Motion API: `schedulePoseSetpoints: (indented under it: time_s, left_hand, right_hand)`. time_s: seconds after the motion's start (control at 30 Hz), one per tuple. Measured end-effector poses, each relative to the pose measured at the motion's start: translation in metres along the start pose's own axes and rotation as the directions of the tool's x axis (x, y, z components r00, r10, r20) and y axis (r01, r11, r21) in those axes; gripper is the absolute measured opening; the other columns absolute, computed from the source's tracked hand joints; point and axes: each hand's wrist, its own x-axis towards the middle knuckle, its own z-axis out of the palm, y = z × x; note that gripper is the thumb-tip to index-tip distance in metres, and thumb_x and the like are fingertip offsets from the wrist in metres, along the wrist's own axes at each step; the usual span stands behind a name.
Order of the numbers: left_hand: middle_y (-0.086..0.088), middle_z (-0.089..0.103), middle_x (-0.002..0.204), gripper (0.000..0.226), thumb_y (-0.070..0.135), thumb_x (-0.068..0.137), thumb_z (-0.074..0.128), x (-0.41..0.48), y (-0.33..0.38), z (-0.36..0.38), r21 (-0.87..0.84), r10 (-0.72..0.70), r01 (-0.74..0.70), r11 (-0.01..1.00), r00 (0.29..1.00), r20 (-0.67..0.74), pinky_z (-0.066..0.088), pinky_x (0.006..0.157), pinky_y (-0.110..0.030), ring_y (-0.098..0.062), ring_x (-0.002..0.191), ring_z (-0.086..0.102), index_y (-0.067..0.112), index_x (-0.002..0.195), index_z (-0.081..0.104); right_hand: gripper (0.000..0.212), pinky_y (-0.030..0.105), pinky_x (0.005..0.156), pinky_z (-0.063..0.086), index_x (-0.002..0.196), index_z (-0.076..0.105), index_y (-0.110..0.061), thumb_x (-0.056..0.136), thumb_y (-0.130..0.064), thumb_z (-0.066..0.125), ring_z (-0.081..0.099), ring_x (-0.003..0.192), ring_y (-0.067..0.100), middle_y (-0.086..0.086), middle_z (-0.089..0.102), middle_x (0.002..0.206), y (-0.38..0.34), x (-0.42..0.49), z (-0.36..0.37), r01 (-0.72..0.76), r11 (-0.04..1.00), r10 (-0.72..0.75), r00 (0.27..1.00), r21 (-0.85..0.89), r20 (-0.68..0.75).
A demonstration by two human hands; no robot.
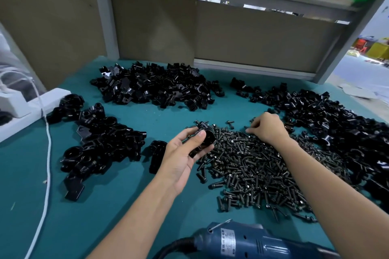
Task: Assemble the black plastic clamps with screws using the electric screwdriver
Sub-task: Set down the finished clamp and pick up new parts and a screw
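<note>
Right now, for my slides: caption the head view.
Left hand holds black clamp; right hand reaches into the screw pile.

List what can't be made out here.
Head view only.
- electric screwdriver: front end cut off by the bottom edge; label print too small.
- right hand: fingertips curl into the screw pile, so any pinched screw is hidden.
- clamp: partly covered by the left hand gripping it.

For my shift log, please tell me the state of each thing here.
left hand: grips a black clamp
right hand: fingers touch the screw pile, grip unclear
electric screwdriver: lies on the table, unheld
clamp heaps: loose on the table
</note>
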Motion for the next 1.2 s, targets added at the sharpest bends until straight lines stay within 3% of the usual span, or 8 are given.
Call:
schedulePoseSetpoints:
  time_s: [0.1, 0.2, 0.33, 0.47, 0.57, 0.87, 1.1, 1.2]
  left_hand:
    - [-0.021, 0.071, 0.111, 0.040, 0.013, 0.072, 0.074, 0.000, 0.001, 0.000, 0.007, -0.004, 0.004, 1.000, 1.000, -0.005, 0.059, 0.073, -0.028, -0.034, 0.106, 0.066, -0.002, 0.107, 0.064]
    - [-0.022, 0.071, 0.111, 0.038, 0.012, 0.071, 0.074, 0.001, 0.001, -0.001, -0.002, -0.008, 0.008, 1.000, 1.000, -0.012, 0.060, 0.072, -0.028, -0.034, 0.105, 0.066, 0.000, 0.105, 0.065]
    - [-0.019, 0.072, 0.107, 0.039, 0.012, 0.069, 0.075, 0.002, 0.000, -0.002, 0.010, 0.002, -0.002, 1.000, 1.000, -0.007, 0.059, 0.071, -0.027, -0.034, 0.107, 0.065, 0.000, 0.105, 0.065]
    - [-0.016, 0.071, 0.104, 0.034, 0.011, 0.070, 0.074, 0.003, -0.002, 0.000, 0.025, 0.034, -0.034, 0.999, 0.999, 0.007, 0.059, 0.074, -0.029, -0.028, 0.101, 0.066, 0.003, 0.102, 0.064]
    - [-0.013, 0.074, 0.096, 0.025, 0.012, 0.072, 0.071, 0.001, -0.003, 0.000, 0.059, 0.069, -0.071, 0.996, 0.997, 0.039, 0.059, 0.074, -0.028, -0.027, 0.091, 0.068, 0.007, 0.095, 0.064]
    - [-0.012, 0.074, 0.093, 0.022, 0.015, 0.074, 0.071, 0.001, 0.001, -0.004, 0.138, 0.142, -0.144, 0.980, 0.990, 0.024, 0.058, 0.075, -0.027, -0.025, 0.088, 0.070, 0.008, 0.094, 0.065]
    - [-0.010, 0.076, 0.092, 0.028, 0.014, 0.072, 0.072, 0.000, -0.001, -0.003, 0.222, 0.181, -0.188, 0.957, 0.982, 0.051, 0.059, 0.079, -0.029, -0.022, 0.089, 0.071, 0.007, 0.098, 0.066]
    - [-0.012, 0.075, 0.096, 0.028, 0.014, 0.072, 0.072, 0.001, 0.002, -0.002, 0.100, 0.162, -0.166, 0.981, 0.986, 0.044, 0.060, 0.079, -0.031, -0.024, 0.092, 0.072, 0.006, 0.097, 0.064]
  right_hand:
    - [0.015, 0.034, 0.066, 0.050, 0.079, 0.065, -0.007, 0.090, -0.017, 0.070, 0.064, 0.081, 0.031, 0.012, 0.068, 0.085, -0.006, 0.000, 0.004, 0.023, 0.989, -0.019, 0.999, -0.144, 0.032]
    - [0.014, 0.036, 0.067, 0.050, 0.096, 0.063, -0.004, 0.097, -0.018, 0.059, 0.060, 0.084, 0.031, 0.015, 0.067, 0.093, -0.008, -0.006, 0.006, 0.059, 0.963, -0.057, 0.998, -0.263, 0.017]
    - [0.011, 0.027, 0.078, 0.050, 0.103, 0.066, -0.006, 0.094, -0.011, 0.063, 0.063, 0.085, 0.022, 0.009, 0.069, 0.094, -0.020, -0.018, -0.007, 0.202, 0.976, -0.187, 0.969, 0.081, -0.161]
    - [0.010, 0.005, 0.076, 0.046, 0.091, 0.076, -0.013, 0.081, -0.010, 0.077, 0.063, 0.073, -0.002, -0.009, 0.069, 0.080, -0.061, -0.060, -0.021, 0.492, 0.826, -0.441, 0.868, 0.273, -0.230]
    - [0.010, 0.011, 0.075, 0.050, 0.088, 0.078, -0.011, 0.080, -0.007, 0.079, 0.065, 0.071, 0.004, -0.007, 0.072, 0.078, -0.081, -0.081, -0.022, 0.583, 0.748, -0.506, 0.810, 0.315, -0.298]
    - [0.009, 0.012, 0.073, 0.051, 0.087, 0.078, -0.006, 0.078, -0.006, 0.080, 0.067, 0.072, 0.008, 0.001, 0.075, 0.081, -0.092, -0.095, -0.014, 0.597, 0.701, -0.496, 0.801, 0.391, -0.335]
    - [0.014, 0.021, 0.082, 0.053, 0.097, 0.078, -0.013, 0.084, -0.010, 0.075, 0.069, 0.086, 0.002, -0.005, 0.075, 0.091, -0.086, -0.093, -0.018, 0.537, 0.677, -0.536, 0.828, 0.503, -0.164]
    - [0.030, 0.012, 0.066, 0.050, 0.118, 0.070, -0.023, 0.094, -0.007, 0.062, 0.063, 0.076, -0.009, -0.012, 0.073, 0.096, -0.076, -0.076, -0.026, 0.521, 0.676, -0.540, 0.832, 0.521, -0.131]
